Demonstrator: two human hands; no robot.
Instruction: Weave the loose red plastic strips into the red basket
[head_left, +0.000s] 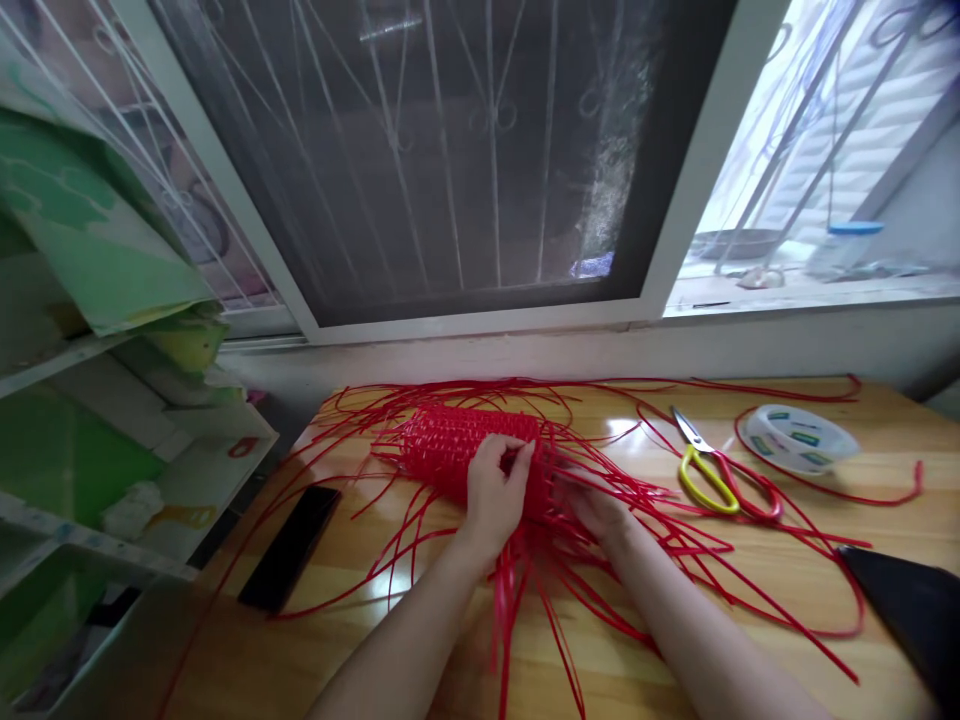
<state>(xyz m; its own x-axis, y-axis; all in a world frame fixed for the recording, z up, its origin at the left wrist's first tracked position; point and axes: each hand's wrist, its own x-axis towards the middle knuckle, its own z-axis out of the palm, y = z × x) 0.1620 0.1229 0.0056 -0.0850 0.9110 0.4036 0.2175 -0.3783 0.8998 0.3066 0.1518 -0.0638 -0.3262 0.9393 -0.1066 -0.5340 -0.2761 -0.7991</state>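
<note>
A red woven basket [442, 440] lies on its side on the wooden table, with long loose red strands [637, 490] fanning out from its right end. My left hand [496, 490] rests on the basket near that end, thumb and forefinger pinched together at the weave. Whatever sits between those fingertips is too small to make out. At the basket's right end, my right hand [596, 505] is among the strands, its fingers blurred and partly covered by them.
Scissors [709, 475] with yellow and red handles lie right of the basket, beside a white tape roll [799, 440]. A black phone [291, 548] lies at left. A dark flat object [907, 600] juts in at right. Shelves [97, 540] stand left; a barred window [480, 150] is behind.
</note>
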